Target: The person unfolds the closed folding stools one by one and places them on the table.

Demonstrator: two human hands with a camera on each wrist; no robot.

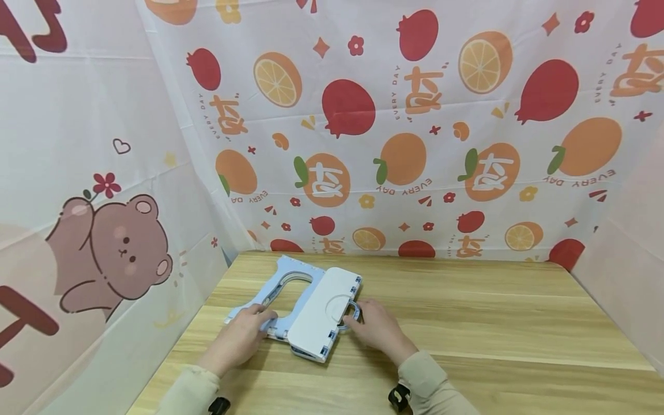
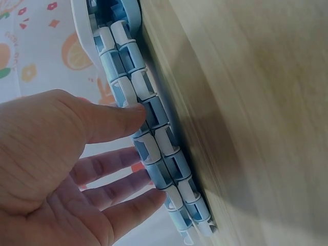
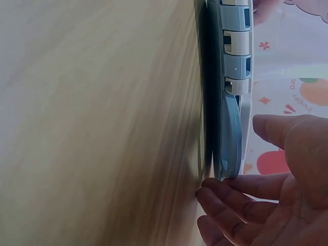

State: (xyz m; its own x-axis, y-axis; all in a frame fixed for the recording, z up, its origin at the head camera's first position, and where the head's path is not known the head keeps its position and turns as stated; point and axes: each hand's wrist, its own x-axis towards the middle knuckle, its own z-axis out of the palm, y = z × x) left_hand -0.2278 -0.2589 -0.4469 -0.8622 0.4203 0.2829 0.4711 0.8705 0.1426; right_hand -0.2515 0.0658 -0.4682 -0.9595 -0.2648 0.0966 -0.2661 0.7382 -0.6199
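A folding step stool (image 1: 321,314) in white and light blue plastic lies folded out flat on the wooden table, its blue leg frame (image 1: 303,304) extending to the left. My left hand (image 1: 242,337) holds the frame's near edge. In the left wrist view its thumb (image 2: 120,120) lies on the hinge row (image 2: 154,128), with the other fingers at the edge beside it. At the stool's right side, my right hand (image 1: 377,325) touches the blue carry handle (image 1: 355,312). Its fingertips (image 3: 210,189) meet the handle's end in the right wrist view, while the thumb stands apart.
The wooden table (image 1: 482,323) stretches out to the right of the stool. A fruit-printed curtain (image 1: 389,144) hangs along the table's back edge, and a bear-printed one (image 1: 119,248) hangs at the left.
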